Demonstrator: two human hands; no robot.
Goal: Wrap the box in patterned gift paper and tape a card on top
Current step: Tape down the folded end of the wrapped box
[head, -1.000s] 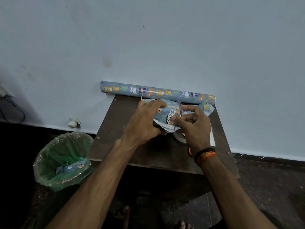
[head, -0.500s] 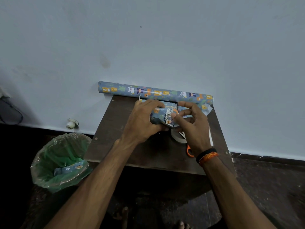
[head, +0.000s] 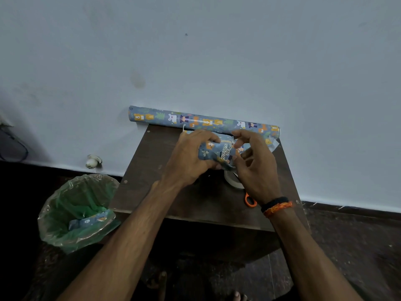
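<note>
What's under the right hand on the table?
Under the right hand, a tape roll lies on the table, and an orange scissors handle shows near the wrist. The blades and the rest of the tape are covered by the hand.

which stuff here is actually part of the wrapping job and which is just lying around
Part of the job:
- small box in blue animal-print paper, held by left hand and right hand
- matching paper roll
- white tape ring
- orange-handled scissors

Lying about:
- green-lined bin
- white wall fitting
</note>
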